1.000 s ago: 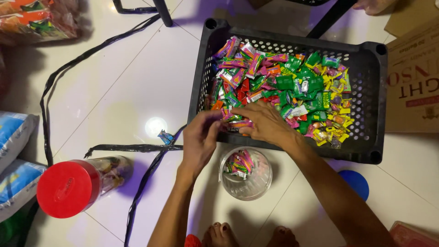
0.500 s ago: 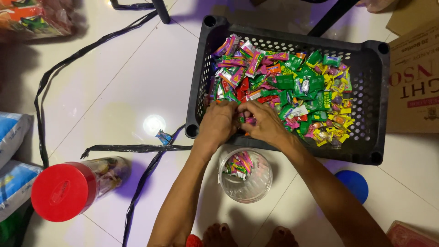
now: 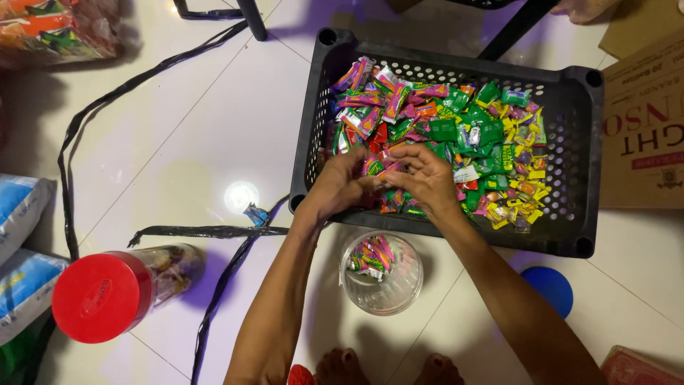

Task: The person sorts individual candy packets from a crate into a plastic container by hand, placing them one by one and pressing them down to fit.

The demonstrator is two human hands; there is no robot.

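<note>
Left hand: the left hand (image 3: 340, 187) reaches over the near rim of the black plastic crate (image 3: 456, 64), fingers curled around a small bunch of pink-wrapped candies (image 3: 376, 168) at the near left part of the heap.
Right hand: the right hand (image 3: 425, 178) sits just beside the left one, fingertips meeting it over the same pink wrappers; the fingers are bent inward, pinching at the candies, though how many it has hold of cannot be told.
Candy heap: wrapped candies (image 3: 463, 135) fill the crate floor, pink and magenta mostly at the left, green in the middle, yellow at the right.
Crate: perforated walls, round holes at the corners, standing on the white tiled floor (image 3: 178, 142).
Open jar: a clear plastic jar (image 3: 381, 274) stands upright on the floor just in front of the crate, between the two forearms, with a few pink and green candies inside.
Blue lid: a round blue lid (image 3: 547, 289) lies flat on the floor, right of the open jar and partly hidden by the right forearm.
Closed jar: a jar with a red cap (image 3: 103, 296) lies on its side at the left, well apart from the hands.
Straps: black plastic straps (image 3: 206, 232) trail across the tiles left of the crate.
Cardboard box: a brown cardboard box (image 3: 645, 135) sits against the crate's right side.
Bags: blue and white bags (image 3: 21, 214) at the left edge.
</note>
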